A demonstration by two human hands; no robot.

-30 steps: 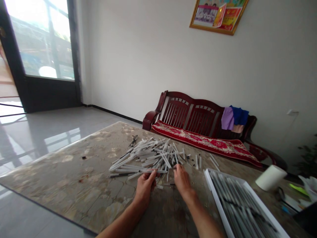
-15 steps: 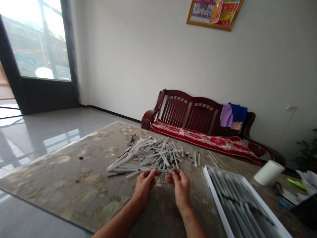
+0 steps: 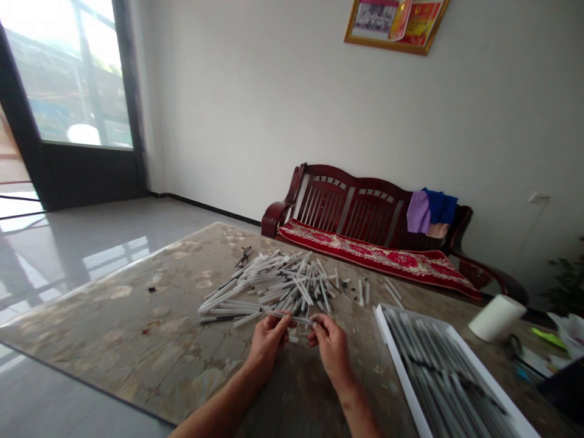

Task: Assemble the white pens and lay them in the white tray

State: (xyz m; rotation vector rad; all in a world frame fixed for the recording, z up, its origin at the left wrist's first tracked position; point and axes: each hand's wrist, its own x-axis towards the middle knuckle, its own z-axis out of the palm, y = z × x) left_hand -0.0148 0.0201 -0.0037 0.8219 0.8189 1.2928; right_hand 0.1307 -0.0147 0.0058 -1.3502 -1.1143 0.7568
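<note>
Between my two hands lies a slim, pale translucent pen (image 3: 300,319), held roughly level above the table. My left hand (image 3: 268,339) pinches its barrel between thumb and fingers. At its other end, the closed fingertips of my right hand (image 3: 332,342) grip the pen; any small part inside them is hidden. Just beyond my hands a loose pile of white pen barrels (image 3: 278,277) spreads over the table, some with dark ends. To the right, a white tray (image 3: 398,372) contains rows of translucent pens with dark bands.
The stone-patterned table (image 3: 182,340) carries a pair of glasses (image 3: 244,257) behind the pile. A white paper roll (image 3: 496,319) stands beyond the tray, near papers at the right. Across the table is a dark red wooden bench (image 3: 351,210) with a patterned cushion.
My right hand has moved slightly left and down, closing the small gap at the pen's right end. My left hand keeps its grip, and the pen now tilts down to the right.
</note>
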